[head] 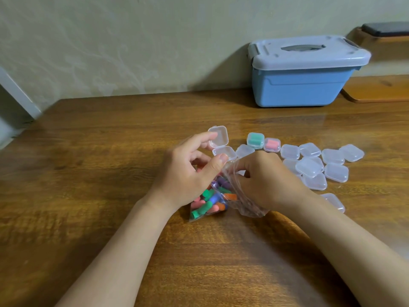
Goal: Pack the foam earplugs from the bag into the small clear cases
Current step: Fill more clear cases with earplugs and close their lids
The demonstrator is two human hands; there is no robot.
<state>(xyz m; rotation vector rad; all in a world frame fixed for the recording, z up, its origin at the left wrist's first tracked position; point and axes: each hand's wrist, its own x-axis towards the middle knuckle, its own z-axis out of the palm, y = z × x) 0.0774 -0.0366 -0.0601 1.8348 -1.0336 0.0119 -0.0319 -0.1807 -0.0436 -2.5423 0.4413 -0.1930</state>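
A clear plastic bag (pixel 241 202) of coloured foam earplugs (pixel 209 201) lies on the wooden table (pixel 88 173) between my hands. My left hand (pixel 188 173) holds the bag's near-left edge, its thumb against the plastic. My right hand (pixel 265 180) has its fingers curled inside the bag's mouth; the fingertips are hidden by the plastic. An open clear case (pixel 219 140) stands just beyond my left fingers, lid up. One shut case holds green plugs (pixel 255 140), another holds pink plugs (pixel 271 145).
Several shut clear cases (pixel 314 165) lie in a loose pile to the right of my hands, one (pixel 334 201) beside my right forearm. A blue lidded storage box (pixel 303 74) stands at the back right against the wall. A wooden shelf (pixel 380 89) is at far right.
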